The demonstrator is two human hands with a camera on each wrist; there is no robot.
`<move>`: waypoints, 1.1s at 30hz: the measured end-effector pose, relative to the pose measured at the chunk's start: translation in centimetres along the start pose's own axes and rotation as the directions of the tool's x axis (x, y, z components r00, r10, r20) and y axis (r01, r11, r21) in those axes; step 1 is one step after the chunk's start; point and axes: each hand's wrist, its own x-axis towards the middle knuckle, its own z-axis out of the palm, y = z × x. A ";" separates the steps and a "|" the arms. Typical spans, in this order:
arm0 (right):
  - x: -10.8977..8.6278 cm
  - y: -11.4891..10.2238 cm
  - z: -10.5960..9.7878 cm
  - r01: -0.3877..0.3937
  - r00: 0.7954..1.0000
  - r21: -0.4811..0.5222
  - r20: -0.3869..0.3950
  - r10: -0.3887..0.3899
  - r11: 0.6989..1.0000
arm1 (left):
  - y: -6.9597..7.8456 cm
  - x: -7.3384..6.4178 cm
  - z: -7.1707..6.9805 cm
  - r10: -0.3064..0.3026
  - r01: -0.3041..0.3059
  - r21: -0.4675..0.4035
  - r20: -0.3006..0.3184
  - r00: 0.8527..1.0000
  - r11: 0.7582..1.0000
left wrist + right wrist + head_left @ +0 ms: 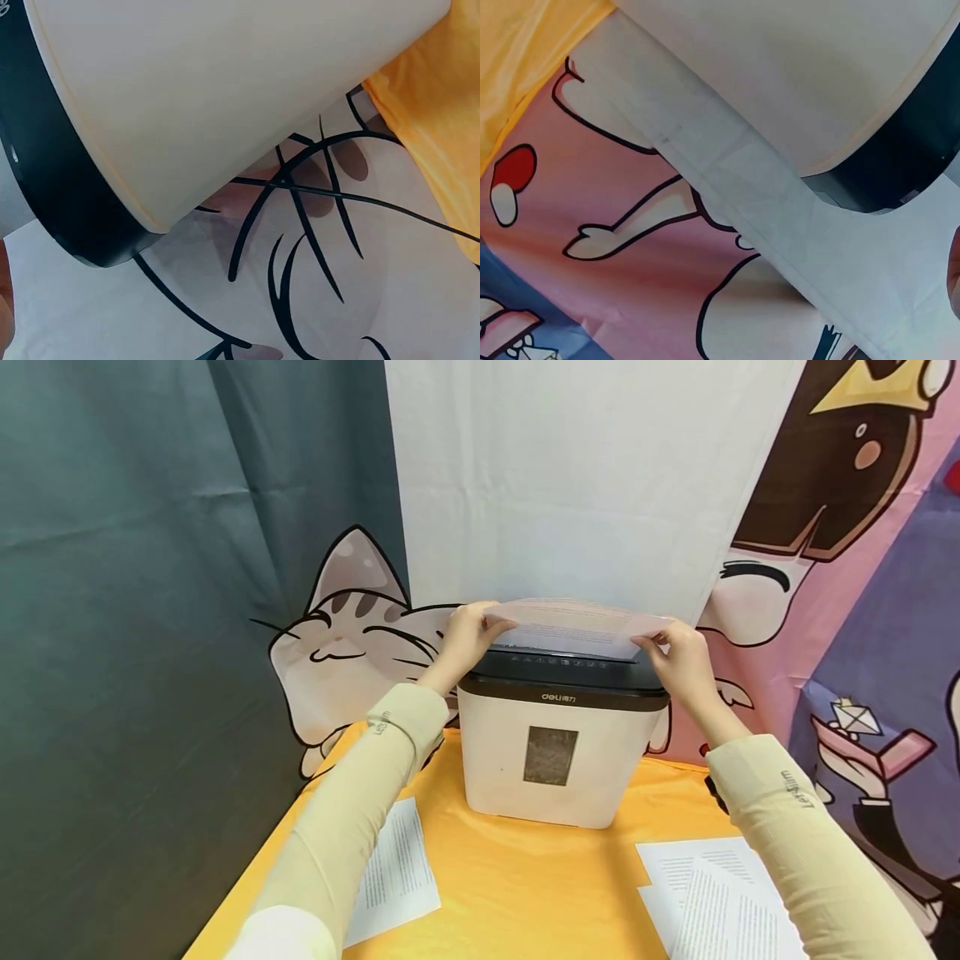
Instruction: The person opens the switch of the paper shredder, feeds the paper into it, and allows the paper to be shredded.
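Observation:
A printed sheet of paper (573, 625) stands over the slot of a paper shredder (487, 752), its lower edge at the black top. My left hand (471, 631) pinches the sheet's left side between thumb and fingers. On the opposite side my right hand (681, 656) pinches the sheet's right edge. The shredder has a white bin with a small dark window and a black lid. In the left wrist view the shredder's side (187, 97) fills the upper left, with only a sliver of hand at the edge. The right wrist view shows the shredder (832, 75) at upper right and a bit of finger.
One printed sheet (397, 872) lies at the left of the yellow tablecloth (525, 885). Several overlapping printed sheets (720, 902) lie at the right, partly under my right sleeve. A cartoon-printed curtain (562, 485) hangs right behind the shredder.

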 end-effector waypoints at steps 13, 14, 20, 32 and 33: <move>-0.7 0.4 0.6 -0.003 1.000 -0.024 0.020 0.003 1.000 | -0.6 -0.4 0.8 -0.102 0.103 -0.025 0.033 0.994 0.994; -0.7 0.4 0.6 -0.006 1.000 -0.022 0.019 0.007 1.000 | -0.6 -0.4 0.8 -0.104 0.105 -0.030 0.033 0.994 0.994; -0.3 0.5 0.6 -0.014 0.999 -0.009 0.041 0.014 1.000 | -0.6 -0.4 0.6 -0.115 0.115 -0.006 0.031 0.993 0.993; -0.8 0.6 0.9 -0.072 0.996 -0.018 0.046 0.073 0.997 | -1.0 -1.1 1.5 -0.142 0.130 -0.242 -0.033 0.989 0.962; -0.8 0.5 0.9 -0.078 0.996 -0.014 0.047 0.078 0.997 | -1.1 -1.2 1.5 -0.155 0.139 -0.255 -0.042 0.987 0.957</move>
